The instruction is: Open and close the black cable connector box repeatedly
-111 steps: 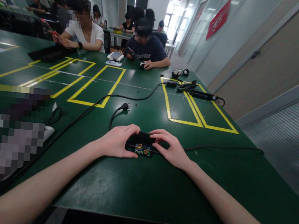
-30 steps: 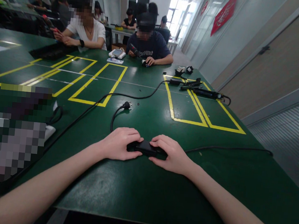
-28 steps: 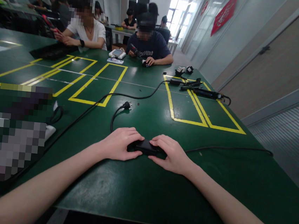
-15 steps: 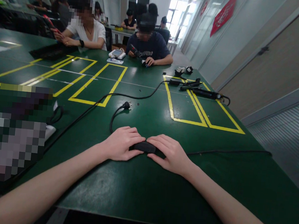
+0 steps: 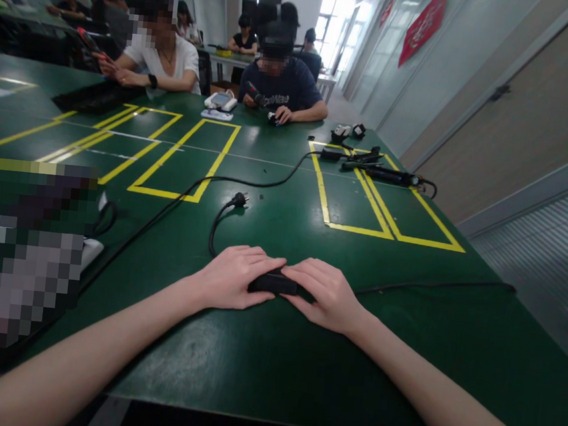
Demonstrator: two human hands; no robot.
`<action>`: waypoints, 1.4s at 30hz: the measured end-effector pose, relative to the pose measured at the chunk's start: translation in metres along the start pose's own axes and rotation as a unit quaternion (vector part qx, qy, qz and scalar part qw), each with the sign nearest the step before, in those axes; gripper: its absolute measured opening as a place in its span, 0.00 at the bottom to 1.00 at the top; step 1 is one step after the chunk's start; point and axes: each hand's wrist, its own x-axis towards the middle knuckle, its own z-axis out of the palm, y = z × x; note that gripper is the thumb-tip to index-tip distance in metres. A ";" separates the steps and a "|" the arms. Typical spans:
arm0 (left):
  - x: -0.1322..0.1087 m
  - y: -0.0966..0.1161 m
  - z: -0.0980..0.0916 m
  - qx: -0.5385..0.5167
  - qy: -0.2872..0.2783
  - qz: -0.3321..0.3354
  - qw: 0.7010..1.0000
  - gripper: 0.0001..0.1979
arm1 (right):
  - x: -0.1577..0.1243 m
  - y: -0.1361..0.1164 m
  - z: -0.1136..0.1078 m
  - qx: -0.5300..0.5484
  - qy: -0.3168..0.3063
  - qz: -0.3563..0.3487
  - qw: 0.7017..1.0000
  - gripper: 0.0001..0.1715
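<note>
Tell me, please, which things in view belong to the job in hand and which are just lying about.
In the job:
Oblong black plastic-looking casing, held by the left hand and right hand
Black pronged plug on a curved black cord, apparently leading there

Lying about, seemingly:
Long black cylindrical tool
White boxy device with a grey screen
Small black-and-white blocks

From here, the left hand [image 5: 237,277] and right hand [image 5: 325,294] partly hide the case [image 5: 274,284]; blocky blur masks the clutter [image 5: 24,275] at left.
</note>
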 end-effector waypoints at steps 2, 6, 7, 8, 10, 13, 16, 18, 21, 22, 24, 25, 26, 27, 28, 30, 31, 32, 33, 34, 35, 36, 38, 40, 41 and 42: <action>0.001 0.001 0.001 0.020 -0.007 0.006 1.000 0.19 | 0.000 -0.001 -0.001 -0.013 -0.002 -0.010 1.000 0.14; 0.002 0.001 0.002 0.032 -0.007 0.025 0.999 0.15 | 0.001 -0.001 0.000 0.001 -0.004 0.011 1.000 0.13; 0.002 0.001 0.002 0.032 -0.005 0.028 0.999 0.15 | 0.001 -0.001 -0.001 0.002 -0.010 0.022 1.000 0.13; 0.002 0.000 0.002 0.034 -0.003 0.029 0.999 0.16 | 0.001 0.000 -0.001 -0.002 -0.019 0.031 0.999 0.12; 0.001 0.001 0.003 0.037 0.002 0.021 0.999 0.18 | 0.000 0.002 -0.002 -0.024 -0.042 0.031 0.998 0.10; 0.001 0.004 0.004 0.038 0.004 -0.016 0.999 0.27 | -0.002 0.004 -0.006 -0.080 -0.063 -0.007 0.995 0.11; 0.002 0.010 0.006 0.034 -0.010 -0.034 0.999 0.33 | -0.003 0.005 -0.008 -0.118 -0.064 -0.050 0.990 0.14; 0.004 0.014 0.007 0.045 -0.030 -0.043 0.998 0.29 | -0.002 0.005 -0.009 -0.123 -0.055 -0.065 0.989 0.14; 0.007 0.018 0.006 0.066 -0.066 -0.060 0.994 0.22 | -0.001 0.004 -0.008 -0.079 -0.054 -0.034 0.995 0.11; 0.007 0.018 0.006 0.073 -0.075 -0.059 0.993 0.21 | 0.000 0.003 -0.008 -0.053 -0.059 -0.014 0.997 0.11; 0.009 0.016 0.004 0.087 -0.081 -0.052 0.992 0.21 | 0.000 0.002 -0.007 -0.006 -0.077 0.028 0.997 0.15; 0.009 0.015 0.004 0.095 -0.079 -0.048 0.991 0.22 | 0.001 0.001 -0.007 0.006 -0.086 0.046 0.995 0.16; 0.009 0.014 0.004 0.102 -0.073 -0.045 0.991 0.24 | 0.001 0.000 -0.007 0.009 -0.094 0.058 0.994 0.16; 0.009 0.013 0.004 0.107 -0.066 -0.041 0.991 0.26 | 0.000 0.000 -0.008 0.003 -0.101 0.064 0.993 0.14; 0.009 0.012 0.004 0.109 -0.058 -0.038 0.992 0.27 | 0.000 -0.001 -0.008 -0.007 -0.104 0.061 0.993 0.12; 0.008 0.011 0.005 0.103 -0.041 -0.036 0.993 0.28 | -0.001 -0.001 -0.008 -0.035 -0.099 0.038 0.994 0.12; 0.008 0.011 0.005 0.096 -0.034 -0.038 0.994 0.29 | -0.002 -0.001 -0.008 -0.049 -0.093 0.023 0.994 0.12; 0.007 0.011 0.005 0.087 -0.027 -0.043 0.995 0.29 | -0.002 -0.001 -0.009 -0.064 -0.086 0.009 0.994 0.13; 0.007 0.011 0.004 0.074 -0.024 -0.050 0.996 0.30 | -0.003 -0.001 -0.009 -0.078 -0.078 -0.003 0.994 0.14; 0.007 0.011 0.004 0.060 -0.021 -0.059 0.996 0.29 | -0.003 0.000 -0.009 -0.092 -0.071 -0.014 0.993 0.14; 0.007 0.012 0.002 0.046 -0.020 -0.069 0.996 0.29 | -0.004 0.000 -0.010 -0.103 -0.066 -0.023 0.992 0.14; 0.006 0.013 0.001 0.030 -0.021 -0.079 0.996 0.28 | -0.004 0.000 -0.010 -0.114 -0.060 -0.032 0.991 0.15; 0.007 0.014 -0.003 0.004 -0.024 -0.099 0.995 0.26 | -0.005 0.002 -0.011 -0.130 -0.050 -0.047 0.989 0.14; 0.007 0.015 -0.007 -0.011 -0.028 -0.110 0.994 0.25 | -0.006 0.003 -0.011 -0.142 -0.042 -0.060 0.987 0.13; 0.007 0.015 -0.009 -0.013 -0.030 -0.113 0.993 0.24 | -0.006 0.004 -0.012 -0.146 -0.038 -0.066 0.986 0.12; 0.006 0.014 -0.010 -0.011 -0.032 -0.116 0.993 0.23 | -0.006 0.005 -0.012 -0.151 -0.034 -0.069 0.986 0.11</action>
